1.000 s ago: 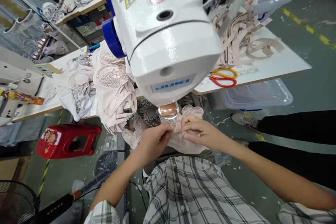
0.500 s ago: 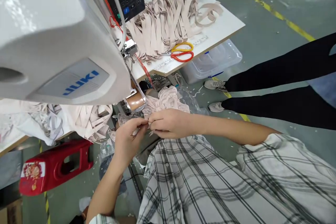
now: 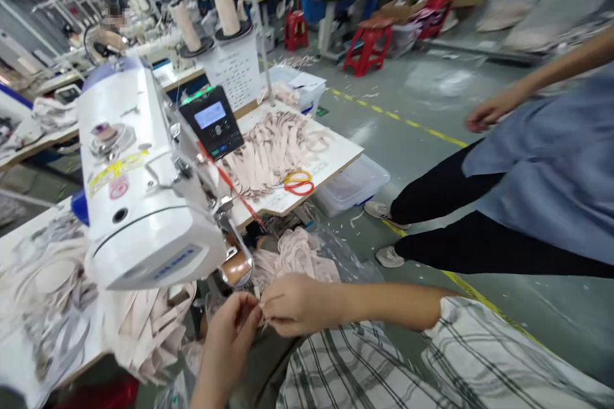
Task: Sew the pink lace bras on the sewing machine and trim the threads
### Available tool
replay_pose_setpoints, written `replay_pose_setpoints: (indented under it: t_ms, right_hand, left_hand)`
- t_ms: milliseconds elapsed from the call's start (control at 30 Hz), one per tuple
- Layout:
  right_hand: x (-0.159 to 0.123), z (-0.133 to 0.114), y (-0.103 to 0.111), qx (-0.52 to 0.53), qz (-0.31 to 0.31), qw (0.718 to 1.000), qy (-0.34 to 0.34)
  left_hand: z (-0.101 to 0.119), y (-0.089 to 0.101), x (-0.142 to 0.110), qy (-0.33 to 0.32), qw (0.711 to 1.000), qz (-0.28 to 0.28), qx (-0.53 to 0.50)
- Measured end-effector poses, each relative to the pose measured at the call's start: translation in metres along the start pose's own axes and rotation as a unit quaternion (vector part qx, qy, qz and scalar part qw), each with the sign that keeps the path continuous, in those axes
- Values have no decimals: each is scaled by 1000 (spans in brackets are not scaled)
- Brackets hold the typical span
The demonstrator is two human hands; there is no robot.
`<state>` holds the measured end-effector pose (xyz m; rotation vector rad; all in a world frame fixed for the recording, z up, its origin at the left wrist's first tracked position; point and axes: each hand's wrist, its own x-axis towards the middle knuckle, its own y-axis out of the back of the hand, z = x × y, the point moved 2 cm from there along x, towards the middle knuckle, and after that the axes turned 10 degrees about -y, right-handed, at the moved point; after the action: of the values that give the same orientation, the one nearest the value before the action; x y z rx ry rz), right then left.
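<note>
Currently both bare hands are close together, low in front of the body, just below the head of a white, glossy sewing machine [image 3: 148,223]. Left hand [image 3: 228,342]: thumb and forefinger nearly closed, tips brought together. Right hand [image 3: 300,303]: fingers bunched and curled in, tips meeting the left's. Between them, what looks like a small pale sliver of fabric [image 3: 261,307], lightly pinched (blurred here; whether it joins the larger bundle, cannot tell).

Crumpled, pale pink lace fabric bundle [image 3: 300,255]: directly beyond the right hand, on the side away from the wearer, partly hidden behind the knuckles. Right hand plainly the nearer; left sits off to the bundle's near-left. No clean long axis in the heap; its folds spread roughly crosswise, from the machine side out toward a crinkled, clear plastic sheet [image 3: 348,259]. Contact between knuckles and folds: cannot tell.

Further out, on the white-topped table [image 3: 343,150], a pile of beige fabric strips [image 3: 268,153], with scissors with red and yellow looped handles [image 3: 298,183] at its near edge. Co-worker in a loose blue top [image 3: 551,172] stands to the right, well apart from the fabric.
</note>
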<state>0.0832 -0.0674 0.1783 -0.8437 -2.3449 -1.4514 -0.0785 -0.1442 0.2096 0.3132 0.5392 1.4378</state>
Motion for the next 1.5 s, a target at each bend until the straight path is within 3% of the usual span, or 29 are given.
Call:
replay_pose_setpoints:
  t_ms: [100, 267, 400, 500, 533, 600, 733, 867, 967, 1200, 1333, 1500]
  right_hand:
    - [1, -2, 1, -35, -14, 999, 35]
    - [-1, -6, -10, -6, -58, 998, -7]
    - [0, -9, -13, 126, -35, 987, -90]
    - [4, -13, -6, 183, 22, 974, -129]
    - [6, -15, -2, 189, 40, 972, -135]
    - [8, -18, 7, 193, 59, 969, -142]
    - [6, -22, 17, 186, 43, 969, -156]
    - [3, -19, 11, 189, -2, 962, -196]
    - [2, -18, 8, 205, -13, 947, -248]
    - [5, -15, 8, 240, 24, 924, -297]
    - [9, 0, 15, 179, 4, 924, -338]
    - [18, 14, 24, 135, -24, 940, -314]
  left_hand:
    - [-6, 6, -1, -26, 998, -24, 55]
    - [-17, -5, -3, -121, 990, 52, 59]
    - [-22, -25, 1, -92, 973, 161, -135]
    - [-24, -38, 0, -52, 914, 265, -304]
    - [-23, -40, -1, -46, 901, 291, -318]
    - [-16, -40, -7, -42, 907, 313, -278]
    - [1, -28, -14, -86, 959, 254, -90]
    - [-6, -19, -11, -147, 960, 232, 61]
    - [-13, -21, -12, -171, 953, 240, 72]
    - [-17, -26, -11, -157, 952, 260, -39]
    - [-12, -17, -12, -157, 952, 258, 35]
    - [2, -4, -15, -240, 935, 219, 141]
